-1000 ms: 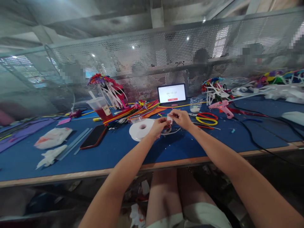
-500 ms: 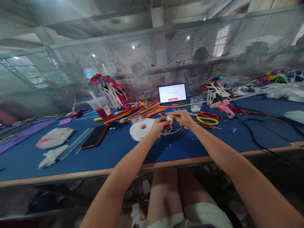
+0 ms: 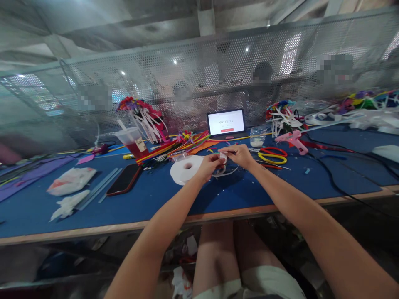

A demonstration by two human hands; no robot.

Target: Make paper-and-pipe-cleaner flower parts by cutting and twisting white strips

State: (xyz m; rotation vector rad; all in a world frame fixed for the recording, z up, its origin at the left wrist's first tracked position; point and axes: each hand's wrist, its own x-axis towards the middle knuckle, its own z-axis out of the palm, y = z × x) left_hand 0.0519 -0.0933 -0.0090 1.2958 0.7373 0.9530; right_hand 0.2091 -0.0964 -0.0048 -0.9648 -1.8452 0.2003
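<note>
Over the blue table, my left hand point(image 3: 208, 167) and my right hand point(image 3: 239, 155) meet, fingers pinched on a short piece of white ribbon point(image 3: 222, 157). The left thumb and fingers grip its left side; the right fingertips hold its upper right. A white ribbon spool point(image 3: 183, 169) lies flat just left of my left hand, partly hidden by it. Below the hands a thin pale strip point(image 3: 227, 172) curls on the table. To the right of my right hand rest scissors with red and yellow handles point(image 3: 272, 158).
A pink glue gun point(image 3: 293, 141) with a black cord lies right. A tablet point(image 3: 226, 122) showing a timer stands behind the hands. Left are a phone point(image 3: 124, 179), a cup with red drink point(image 3: 132, 143), colourful pipe cleaners point(image 3: 174, 145) and a plastic bag point(image 3: 72, 181). A perforated metal screen rises behind.
My right hand has shifted very slightly left, its fingers closer over the ribbon's top edge. My left hand stays in place, and the timer has advanced by one second.
</note>
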